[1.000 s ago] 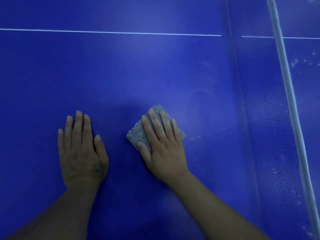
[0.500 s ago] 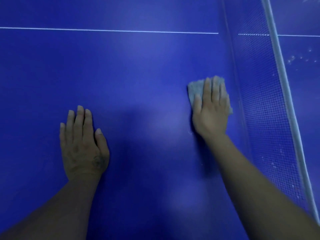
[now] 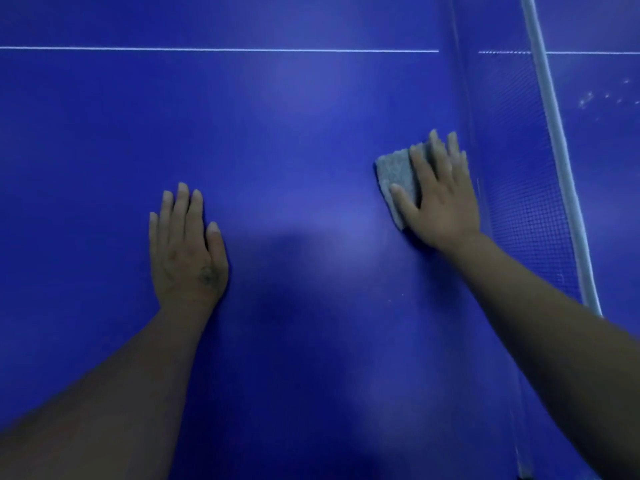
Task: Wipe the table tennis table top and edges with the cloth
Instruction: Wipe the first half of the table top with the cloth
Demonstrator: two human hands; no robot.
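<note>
Since a moment ago, the right hand (image 3: 440,199) has pushed the cloth (image 3: 396,180) away from the left hand (image 3: 187,251), up close beside the net (image 3: 519,188). It lies flat with fingers spread, pressing the cloth, which pokes out left of the fingers on the table (image 3: 277,133). The left hand rests flat and empty, well apart.

Left hand (image 3: 188,251) flat on table (image 3: 294,133), right hand (image 3: 441,199) on cloth (image 3: 394,168) beside net (image 3: 519,188).
</note>
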